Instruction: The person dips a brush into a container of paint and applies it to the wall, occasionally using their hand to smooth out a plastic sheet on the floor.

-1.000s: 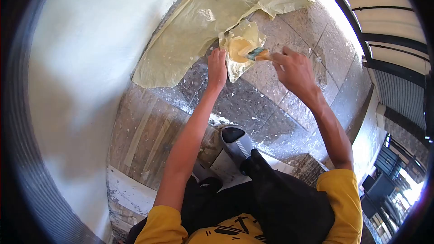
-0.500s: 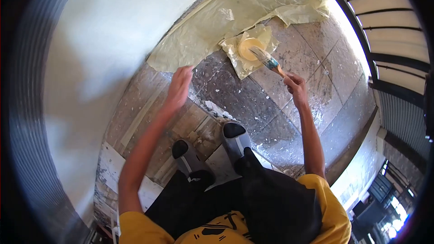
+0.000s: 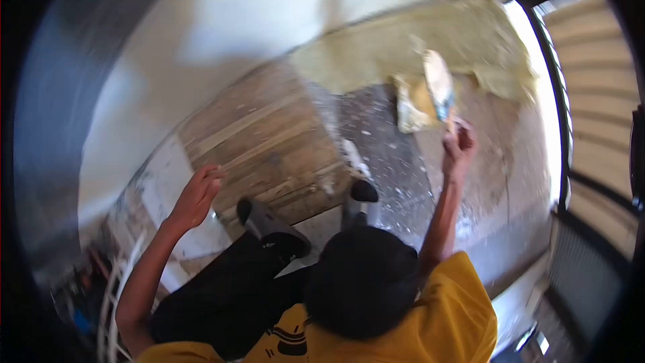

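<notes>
My right hand (image 3: 459,142) grips a paintbrush (image 3: 439,84) by its wooden handle. The brush points up and away from me, its wide bristles coated in pale cream paint. Behind and partly hidden by it is a tub of cream-yellow paint (image 3: 421,99), standing on a paint-smeared piece of plastic sheet (image 3: 407,115). On the left, my left hand (image 3: 193,196) hovers over the floor with its fingers loosely bent and nothing visible in it. Motion blurs the brush and the tub.
A yellowish plastic sheet (image 3: 376,54) covers the floor along the pale wall (image 3: 269,7). Paint-spattered tiles (image 3: 383,141) and wood-look flooring (image 3: 269,134) lie before my feet. A barred gate (image 3: 584,87) stands at right, a white rack (image 3: 114,296) at lower left.
My right hand has lifted the brush from the tub, and its bristles now point upward. My left hand has drawn back toward the lower left. The view has turned.
</notes>
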Motion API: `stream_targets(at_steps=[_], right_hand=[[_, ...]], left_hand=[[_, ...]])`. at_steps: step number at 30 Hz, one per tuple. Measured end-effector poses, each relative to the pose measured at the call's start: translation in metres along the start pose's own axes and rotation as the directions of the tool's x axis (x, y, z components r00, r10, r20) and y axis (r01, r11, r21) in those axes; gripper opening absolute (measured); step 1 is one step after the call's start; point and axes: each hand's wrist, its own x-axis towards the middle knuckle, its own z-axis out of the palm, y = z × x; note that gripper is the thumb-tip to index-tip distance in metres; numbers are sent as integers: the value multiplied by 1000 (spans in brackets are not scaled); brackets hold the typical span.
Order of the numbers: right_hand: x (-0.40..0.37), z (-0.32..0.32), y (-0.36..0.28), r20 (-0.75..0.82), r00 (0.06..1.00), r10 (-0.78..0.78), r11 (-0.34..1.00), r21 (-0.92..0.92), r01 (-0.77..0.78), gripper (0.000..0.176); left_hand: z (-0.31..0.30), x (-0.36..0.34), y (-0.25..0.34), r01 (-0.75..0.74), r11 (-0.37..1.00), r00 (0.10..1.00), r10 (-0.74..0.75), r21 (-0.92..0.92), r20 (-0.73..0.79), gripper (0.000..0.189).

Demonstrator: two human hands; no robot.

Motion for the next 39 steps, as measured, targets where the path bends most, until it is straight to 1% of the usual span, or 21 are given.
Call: stream_targets(at_steps=[2, 4, 5, 7, 9, 10, 11, 12, 14, 15, 16, 17, 18, 19, 21, 25, 26, 28, 30, 32, 39], right_hand=[[17, 40, -24, 90, 994, -60, 998, -11, 61, 38], [39, 88, -48, 226, 946, -234, 972, 35, 232, 40], [47, 109, -65, 307, 922, -236, 971, 44, 234, 41], [58, 166, -96, 424, 840, -340, 936, 64, 346, 40], [57, 202, -100, 499, 831, -246, 961, 14, 277, 41], [50, 230, -102, 512, 800, -314, 943, 70, 326, 40], [41, 247, -97, 531, 789, -309, 948, 109, 298, 38], [30, 262, -87, 553, 787, -272, 962, 154, 224, 34], [9, 284, -68, 634, 761, -137, 990, 115, 83, 32], [-1, 297, -53, 653, 752, -92, 994, 110, 26, 31], [-11, 316, -41, 626, 770, -123, 985, 171, 18, 28], [-16, 329, -23, 633, 769, -90, 983, 181, -34, 25], [-25, 346, -19, 609, 791, -55, 970, 222, -104, 24], [-28, 362, -11, 595, 800, -84, 937, 320, -139, 24], [-32, 388, 4, 517, 848, -120, 942, 329, -67, 29], [-25, 412, 19, 407, 898, -167, 940, 342, 20, 30], [-23, 415, 20, 384, 907, -171, 931, 366, 21, 27], [-20, 421, 15, 352, 920, -170, 922, 385, 23, 26], [-19, 426, 5, 371, 915, -159, 919, 394, 0, 28], [-17, 427, 7, 379, 919, -103, 945, 325, -28, 28], [-25, 405, 69, 392, 917, 74, 979, 145, -141, 30]], left_hand=[[-2, -36, -29, 94, 980, 995, -100, -176, -28, 45], [-12, -66, -43, 150, 972, 980, -171, -180, -102, 45], [-14, -77, -49, 139, 974, 982, -159, -178, -105, 45], [-18, -95, -59, 135, 963, 968, -179, -235, -177, 45], [-15, -99, -76, 100, 956, 959, -167, -275, -229, 46], [-9, -101, -92, 87, 948, 950, -171, -307, -261, 44], [-3, -101, -108, 68, 939, 941, -173, -336, -291, 45], [5, -99, -121, 50, 940, 944, -154, -337, -291, 45], [21, -95, -144, 56, 859, 923, -239, -509, -302, 45], [27, -94, -148, 39, 857, 927, -223, -514, -300, 45], [31, -95, -148, 45, 814, 921, -258, -579, -292, 45], [35, -97, -149, 50, 767, 915, -291, -639, -278, 45], [40, -101, -153, 45, 781, 915, -283, -623, -289, 46], [46, -109, -156, 43, 795, 914, -276, -605, -297, 48], [51, -134, -158, 62, 835, 913, -268, -547, -306, 45], [53, -181, -168, 215, 718, 833, -489, -662, -261, 52], [63, -195, -184, 214, 726, 841, -477, -653, -254, 52], [86, -217, -222, 267, 520, 714, -672, -811, -196, 59], [99, -223, -232, 281, 490, 704, -690, -825, -170, 61], [111, -225, -242, 283, 384, 701, -708, -879, -84, 66], [97, -213, -245, 347, 472, 727, -681, -810, -86, 67]])
